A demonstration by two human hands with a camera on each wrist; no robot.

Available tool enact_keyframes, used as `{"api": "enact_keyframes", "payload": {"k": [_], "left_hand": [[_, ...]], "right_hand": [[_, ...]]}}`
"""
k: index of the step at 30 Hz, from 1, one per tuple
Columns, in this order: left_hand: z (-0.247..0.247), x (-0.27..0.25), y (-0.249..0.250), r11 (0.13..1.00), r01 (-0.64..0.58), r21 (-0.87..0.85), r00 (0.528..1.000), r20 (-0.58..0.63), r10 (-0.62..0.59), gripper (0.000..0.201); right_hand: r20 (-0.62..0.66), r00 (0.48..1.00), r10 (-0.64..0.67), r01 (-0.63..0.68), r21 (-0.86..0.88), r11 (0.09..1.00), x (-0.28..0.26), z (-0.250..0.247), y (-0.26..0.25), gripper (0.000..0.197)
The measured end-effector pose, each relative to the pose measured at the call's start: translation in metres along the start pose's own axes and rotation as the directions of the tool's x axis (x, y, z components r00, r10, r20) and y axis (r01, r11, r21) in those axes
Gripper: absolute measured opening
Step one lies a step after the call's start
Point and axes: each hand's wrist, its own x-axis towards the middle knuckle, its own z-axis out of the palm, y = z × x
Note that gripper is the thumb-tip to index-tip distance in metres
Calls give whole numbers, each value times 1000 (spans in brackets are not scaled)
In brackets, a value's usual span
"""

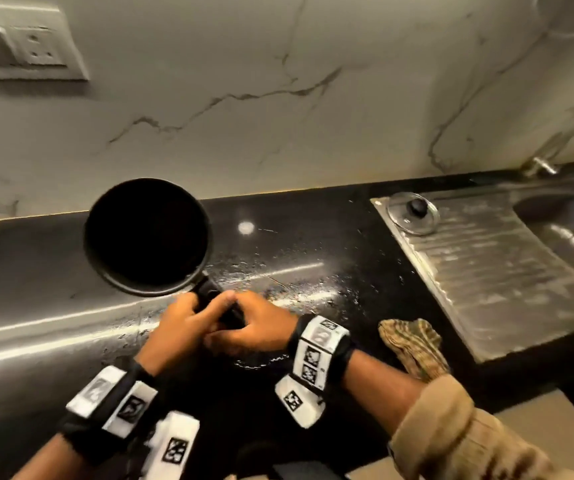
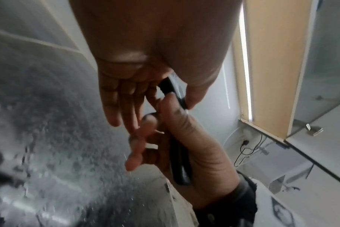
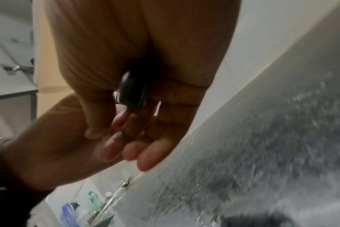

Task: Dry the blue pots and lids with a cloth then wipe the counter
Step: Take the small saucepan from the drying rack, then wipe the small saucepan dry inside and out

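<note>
Both hands meet on the pot handle [image 1: 216, 303] here, out over the wet bench [image 1: 313, 271]. The left hand [image 1: 181, 323] has thumb and fingers curled round the upper handle; the right hand [image 1: 254, 330] is wrapped round the butt end, as its wrist view confirms. The pot [image 1: 147, 235] hangs at ten o'clock from the hands, mouth tipped toward us, seemingly lifted clear of the bench.

My read: this is a hand-over between grips, one hand taking the pot so the other can go for the cloth [image 1: 413, 348], which lies at three o'clock of the right hand, near the draining board [image 1: 486, 282]. Drying looks barely begun. Next move calls for one firm grip on that slick handle, then a reach for the cloth.

A glass lid [image 1: 413, 213] sits on the board at one o'clock. Hard to judge: the pot's inside is pure black, its blue never shows, and any second pot is out of view. Both wrist views are blurred.
</note>
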Motion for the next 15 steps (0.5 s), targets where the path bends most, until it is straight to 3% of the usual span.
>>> {"api": "enact_keyframes", "payload": {"k": [2,4,8,10,12,13,15], "left_hand": [[5,-2,-4,988,19,-154,999,-25,-23,25],[0,-2,-10,970,31,-240,998,-52,-44,21],[-32,2,-34,992,2,-123,993,-118,-17,25],[-47,0,-49,1000,13,-25,992,-125,-16,26],[-57,-7,-64,995,32,93,995,-97,-23,26],[-57,-11,-70,987,29,160,997,-75,-18,22],[-67,-22,-79,946,36,323,997,-82,-9,14]], "right_hand": [[36,998,-51,56,-150,987,-7,-9,-2,27],[39,999,-17,27,-284,958,-21,-27,-2,28],[-186,981,59,-143,-484,863,-75,-89,25,21],[-364,923,125,-333,-590,736,-115,-118,50,31],[-531,819,217,-549,-614,567,-155,-135,77,40],[-571,773,277,-627,-618,474,-176,-140,90,46],[-528,762,374,-645,-667,372,-195,-136,113,62]]}}
